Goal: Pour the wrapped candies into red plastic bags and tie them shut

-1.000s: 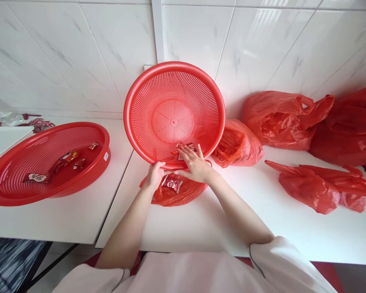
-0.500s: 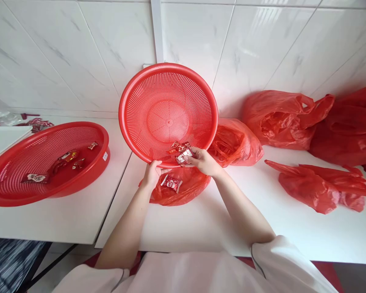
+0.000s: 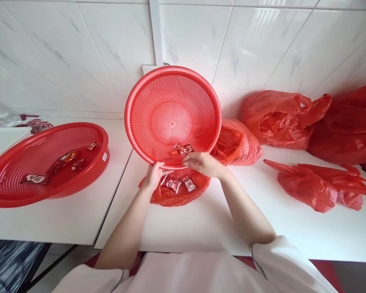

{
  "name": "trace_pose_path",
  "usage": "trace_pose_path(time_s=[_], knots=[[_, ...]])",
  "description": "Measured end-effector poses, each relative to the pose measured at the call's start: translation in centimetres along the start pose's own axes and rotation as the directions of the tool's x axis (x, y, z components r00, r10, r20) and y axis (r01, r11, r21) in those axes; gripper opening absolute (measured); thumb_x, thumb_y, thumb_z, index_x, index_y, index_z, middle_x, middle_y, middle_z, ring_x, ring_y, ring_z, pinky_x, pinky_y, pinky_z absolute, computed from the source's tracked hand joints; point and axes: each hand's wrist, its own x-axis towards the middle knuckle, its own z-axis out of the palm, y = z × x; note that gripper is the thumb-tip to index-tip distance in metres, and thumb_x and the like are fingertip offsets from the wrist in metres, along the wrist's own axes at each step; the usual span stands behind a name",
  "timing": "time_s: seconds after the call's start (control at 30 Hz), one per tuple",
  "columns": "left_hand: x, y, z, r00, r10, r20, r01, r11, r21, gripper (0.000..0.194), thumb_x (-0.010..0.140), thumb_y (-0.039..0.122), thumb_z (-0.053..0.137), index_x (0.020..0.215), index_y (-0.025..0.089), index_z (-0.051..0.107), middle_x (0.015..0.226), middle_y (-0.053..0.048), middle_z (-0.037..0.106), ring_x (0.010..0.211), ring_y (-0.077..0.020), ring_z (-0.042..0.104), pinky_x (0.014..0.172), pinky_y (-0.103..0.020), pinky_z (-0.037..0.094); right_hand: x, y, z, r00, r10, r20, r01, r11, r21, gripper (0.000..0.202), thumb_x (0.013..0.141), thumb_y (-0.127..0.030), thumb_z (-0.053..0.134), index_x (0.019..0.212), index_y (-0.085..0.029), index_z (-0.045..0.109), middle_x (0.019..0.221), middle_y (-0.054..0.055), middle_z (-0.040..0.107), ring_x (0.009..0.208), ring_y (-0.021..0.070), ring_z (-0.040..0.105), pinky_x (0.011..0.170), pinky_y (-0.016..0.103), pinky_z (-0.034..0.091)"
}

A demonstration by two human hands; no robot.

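Above the open red bag [image 3: 173,199] on the tabletop [image 3: 225,219], the left hand [image 3: 154,176] pinches the rim of the tilted red basket [image 3: 172,124], while the right hand [image 3: 205,162] curls beside wrapped packets [image 3: 180,149] at its low edge, whether pinching one I cannot tell. A steady rim over the bag's mouth should best avoid spills; the packets' pale lettering is too small to read.
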Motion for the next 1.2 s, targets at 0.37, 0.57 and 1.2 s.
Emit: trace_pose_path(time_s=[0.37,0.57,1.2], knots=[[-1.0,-0.3,1.5,0.992,-0.089,0.09,0.089,0.996,0.006,0.015,0.074,0.024,0.058,0.085,0.019,0.066,0.101,-0.006,0.071,0.104,-0.029,0.063,0.088,-0.044,0.055,1.2,1.8,2.7,0.999,-0.041,-0.018,0.026,0.866,-0.5,0.052,0.09,-0.052,0.05,0.127,-0.016,0.057,0.122,0.014,0.063,0.121,0.0284,0.053,0.114,0.058,0.001],[0.1,-0.4,0.3,0.998,-0.054,0.012,0.054,0.998,-0.033,0.022,0.074,0.024,0.055,0.089,0.012,0.064,0.095,-0.01,0.07,0.099,-0.0271,0.064,0.086,-0.046,0.054,1.0,0.7,1.3,0.992,-0.098,-0.078,0.082,0.98,-0.182,0.028,0.086,-0.023,0.059,0.113,-0.02,0.065,0.101,0.006,0.071,0.092,0.0178,0.066,0.084,0.03,0.049],[0.2,0.3,-0.5,1.0,0.018,0.003,-0.018,1.0,-0.021,0.024,0.077,0.025,0.054,0.096,0.014,0.062,0.109,-0.01,0.067,0.104,-0.0271,0.062,0.087,-0.047,0.054,1.2,0.0,2.1,0.985,-0.009,-0.174,-0.032,0.973,-0.231,0.023,0.094,-0.034,0.047,0.094,-0.017,0.063,0.086,0.006,0.07,0.077,0.016,0.064,0.075,0.029,0.048]])
